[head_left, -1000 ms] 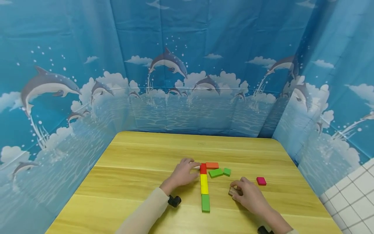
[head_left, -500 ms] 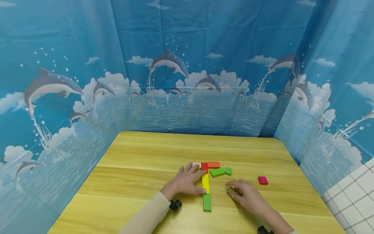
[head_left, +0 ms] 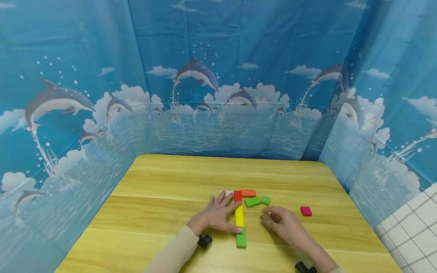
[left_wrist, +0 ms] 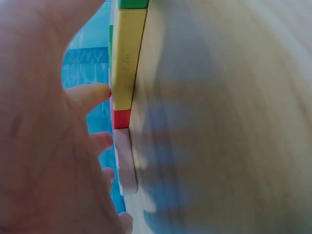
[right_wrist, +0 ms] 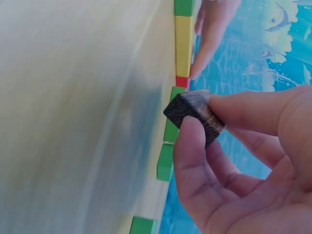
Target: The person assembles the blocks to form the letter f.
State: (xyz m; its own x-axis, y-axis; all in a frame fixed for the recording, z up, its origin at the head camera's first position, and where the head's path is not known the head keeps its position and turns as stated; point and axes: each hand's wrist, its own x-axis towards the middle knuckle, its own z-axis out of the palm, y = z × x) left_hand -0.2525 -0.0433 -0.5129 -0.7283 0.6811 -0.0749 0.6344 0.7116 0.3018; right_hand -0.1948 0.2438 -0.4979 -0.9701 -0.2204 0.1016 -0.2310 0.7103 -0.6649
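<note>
A row of flat blocks lies on the wooden table: red, yellow and green. My left hand lies flat on the table left of the row, its straight fingers touching the yellow block. A pale block lies beyond the red one. To the right of the row, my right hand pinches a dark brown block between thumb and fingers, just above the table.
An orange block, a long green block and a small green block lie right of the row's far end. A pink block sits further right. Blue dolphin curtains close in the table on three sides.
My left hand has drawn back from the pale block and now lies alongside the yellow block. My right hand has carried the brown block left, closer to the row.
</note>
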